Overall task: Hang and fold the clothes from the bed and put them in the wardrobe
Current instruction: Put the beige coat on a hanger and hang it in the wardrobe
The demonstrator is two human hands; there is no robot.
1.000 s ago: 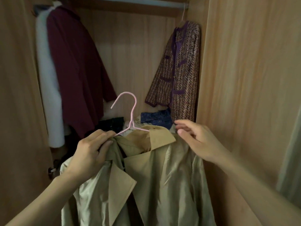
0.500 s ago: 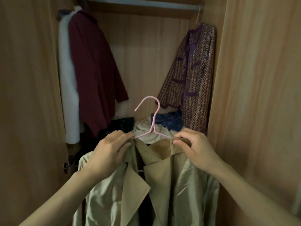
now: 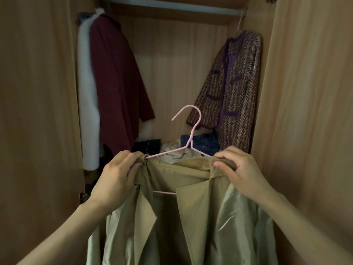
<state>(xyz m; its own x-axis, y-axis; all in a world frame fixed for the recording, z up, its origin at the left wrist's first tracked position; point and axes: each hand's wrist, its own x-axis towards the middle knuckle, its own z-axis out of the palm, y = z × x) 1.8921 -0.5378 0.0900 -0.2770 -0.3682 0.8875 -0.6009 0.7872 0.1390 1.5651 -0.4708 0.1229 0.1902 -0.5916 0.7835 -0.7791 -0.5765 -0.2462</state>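
Observation:
A beige trench coat [image 3: 191,217] hangs on a pink wire hanger [image 3: 193,134] in front of the open wardrobe. My left hand [image 3: 116,178] grips the coat's left shoulder and the hanger end under it. My right hand [image 3: 240,173] grips the right shoulder by the collar. The hanger's hook points up, well below the rail [image 3: 172,5]. The coat's front lies open, showing a shiny lining and the hanger's lower bar.
On the rail hang a dark red coat [image 3: 114,83] over a white garment [image 3: 87,102] at left, and a tweed jacket [image 3: 233,88] at right. Folded clothes [image 3: 181,148] lie piled on the wardrobe floor. Wooden doors [image 3: 309,111] flank both sides.
My right hand has moved onto the coat's right shoulder and taken hold of it. Both hands now spread the coat wider on the hanger and hold it closer to the wardrobe.

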